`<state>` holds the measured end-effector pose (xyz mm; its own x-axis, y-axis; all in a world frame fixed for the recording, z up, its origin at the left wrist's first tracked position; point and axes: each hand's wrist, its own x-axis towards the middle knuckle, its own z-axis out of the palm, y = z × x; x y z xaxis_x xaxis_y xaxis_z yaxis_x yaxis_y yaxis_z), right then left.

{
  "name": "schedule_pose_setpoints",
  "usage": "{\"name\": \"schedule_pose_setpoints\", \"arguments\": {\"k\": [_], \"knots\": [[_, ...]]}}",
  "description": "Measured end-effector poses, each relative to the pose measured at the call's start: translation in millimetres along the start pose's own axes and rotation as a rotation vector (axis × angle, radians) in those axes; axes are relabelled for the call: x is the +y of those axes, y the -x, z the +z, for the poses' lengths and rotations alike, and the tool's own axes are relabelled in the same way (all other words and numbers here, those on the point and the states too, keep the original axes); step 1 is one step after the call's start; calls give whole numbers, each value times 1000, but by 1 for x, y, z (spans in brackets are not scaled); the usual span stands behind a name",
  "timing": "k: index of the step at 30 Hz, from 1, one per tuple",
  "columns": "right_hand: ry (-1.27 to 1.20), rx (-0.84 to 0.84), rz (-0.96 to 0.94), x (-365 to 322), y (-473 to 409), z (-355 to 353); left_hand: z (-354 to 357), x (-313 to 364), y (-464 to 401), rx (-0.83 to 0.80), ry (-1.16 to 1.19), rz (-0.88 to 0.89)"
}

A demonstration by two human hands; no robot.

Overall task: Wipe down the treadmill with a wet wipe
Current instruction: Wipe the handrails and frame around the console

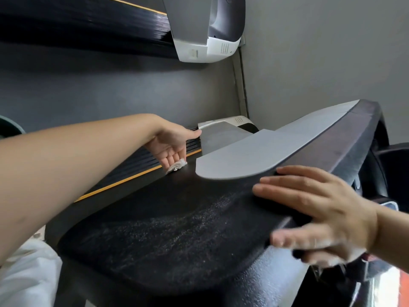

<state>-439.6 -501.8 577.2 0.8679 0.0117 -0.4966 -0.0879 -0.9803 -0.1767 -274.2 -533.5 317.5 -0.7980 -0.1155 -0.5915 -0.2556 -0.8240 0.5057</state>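
Note:
The treadmill's black textured arm pad fills the middle of the head view, with a grey panel above it. My left hand reaches past the pad's far edge, palm towards me, thumb spread out. Its straight fingertips press a small crumpled white wet wipe at the pad's far edge, beside the ribbed side rail with an orange stripe. My right hand lies flat on the pad's right edge, fingers straight on top and thumb below the rim. It is slightly blurred.
A second treadmill's grey and white motor cover and dark belt sit at the top. A grey wall stands to the right. White cloth shows at lower left. Dark frame parts lie at the right edge.

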Motion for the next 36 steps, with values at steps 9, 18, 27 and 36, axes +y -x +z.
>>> {"name": "schedule_pose_setpoints", "arguments": {"k": [9,18,27,36], "knots": [[-133,-77,441,62,49,2,11,23,-19,112,121,110],[-156,-60,387,66,48,5,13,48,-30,63,-72,87],[-158,-37,371,68,50,5,32,73,-38,150,-95,168],[-142,-10,363,68,50,7,49,90,-66,299,-20,287]]}}
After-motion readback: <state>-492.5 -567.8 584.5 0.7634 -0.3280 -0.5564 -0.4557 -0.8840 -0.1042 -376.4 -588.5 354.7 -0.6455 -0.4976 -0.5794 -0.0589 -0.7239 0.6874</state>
